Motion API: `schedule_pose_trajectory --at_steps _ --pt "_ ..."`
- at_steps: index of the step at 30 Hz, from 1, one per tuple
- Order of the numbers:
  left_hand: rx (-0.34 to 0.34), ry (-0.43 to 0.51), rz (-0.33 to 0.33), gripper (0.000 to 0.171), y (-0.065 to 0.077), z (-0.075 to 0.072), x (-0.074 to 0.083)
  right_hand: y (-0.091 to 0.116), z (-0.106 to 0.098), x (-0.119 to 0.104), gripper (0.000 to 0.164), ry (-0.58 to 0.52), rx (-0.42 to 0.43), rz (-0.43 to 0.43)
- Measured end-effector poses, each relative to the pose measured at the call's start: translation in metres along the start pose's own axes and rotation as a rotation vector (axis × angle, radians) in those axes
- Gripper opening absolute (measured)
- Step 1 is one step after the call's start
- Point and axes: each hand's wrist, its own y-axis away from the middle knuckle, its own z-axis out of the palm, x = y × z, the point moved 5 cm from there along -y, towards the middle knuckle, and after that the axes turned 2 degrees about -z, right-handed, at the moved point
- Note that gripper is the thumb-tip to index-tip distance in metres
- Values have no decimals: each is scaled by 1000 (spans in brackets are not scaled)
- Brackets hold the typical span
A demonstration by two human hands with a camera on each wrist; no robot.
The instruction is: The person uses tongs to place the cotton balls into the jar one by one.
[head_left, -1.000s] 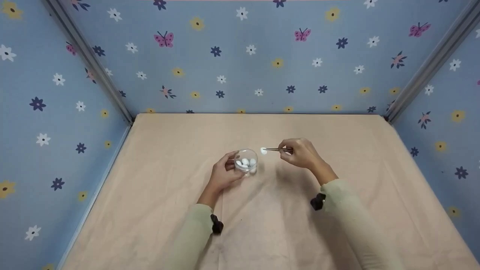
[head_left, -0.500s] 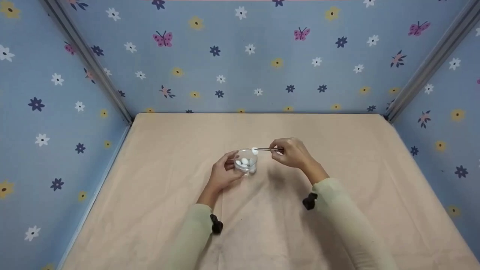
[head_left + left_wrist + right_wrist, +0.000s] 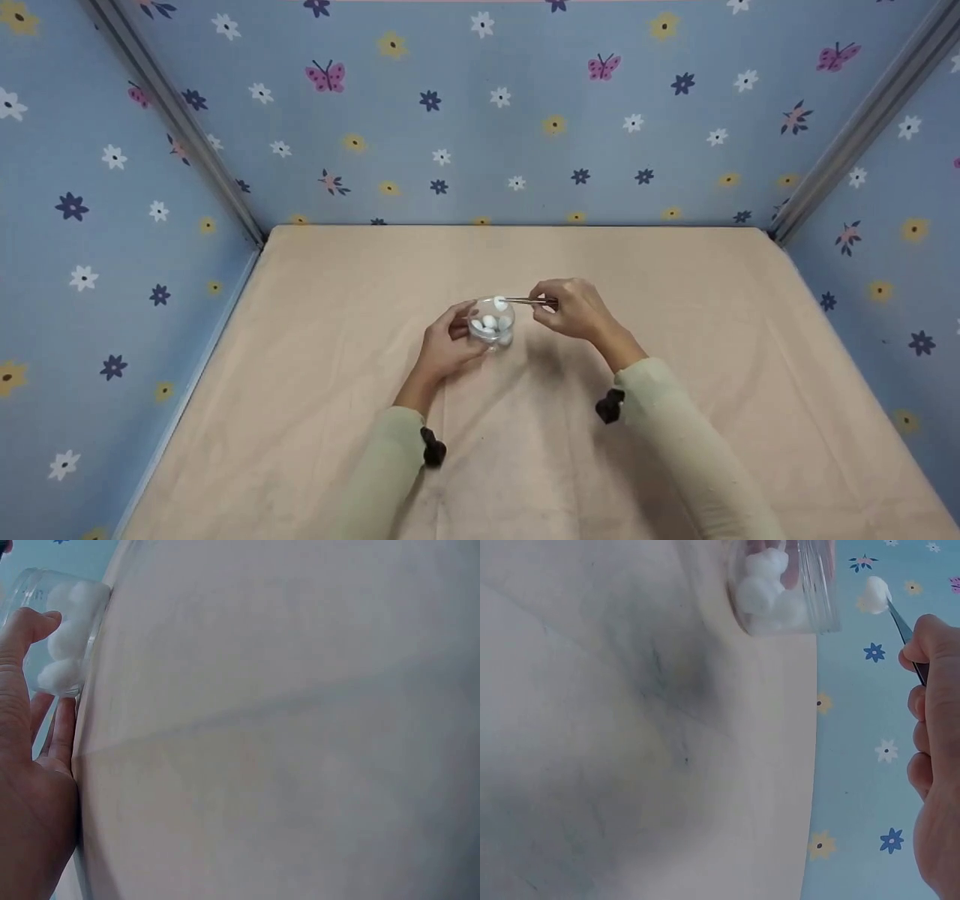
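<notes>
A small clear jar point(image 3: 821, 589) stands upright on the cloth with several white cotton balls point(image 3: 69, 639) inside. My left hand point(image 3: 448, 349) holds the jar from its left side, thumb on the near wall and fingers behind it. Between finger and thumb, my right hand point(image 3: 576, 309) pinches metal tweezers point(image 3: 523, 301), which point left. At their tips is one white cotton ball point(image 3: 877, 595), a short way above the jar's mouth in the right wrist view. The head view shows that ball overlapping the far part of the rim.
A pale peach cloth point(image 3: 337, 300) with soft creases covers the table. Blue flowered panels point(image 3: 480, 112) stand along its back and both sides, with grey metal posts point(image 3: 184, 124) at the corners. Small dark devices point(image 3: 433, 448) sit at both wrists.
My right hand has moved left, bringing the tweezers and their cotton ball from beside the jar to over its mouth. The left hand and jar have stayed in place.
</notes>
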Motion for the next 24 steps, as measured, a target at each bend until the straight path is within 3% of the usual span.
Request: schedule_pose_trajectory --at_steps 15,24 --pt "-9 -22 18 78 -1 0 -3 3 6 -2 13 19 -8 23" --pt "-5 -27 -7 78 1 0 -1 3 7 -1 13 25 -9 21"
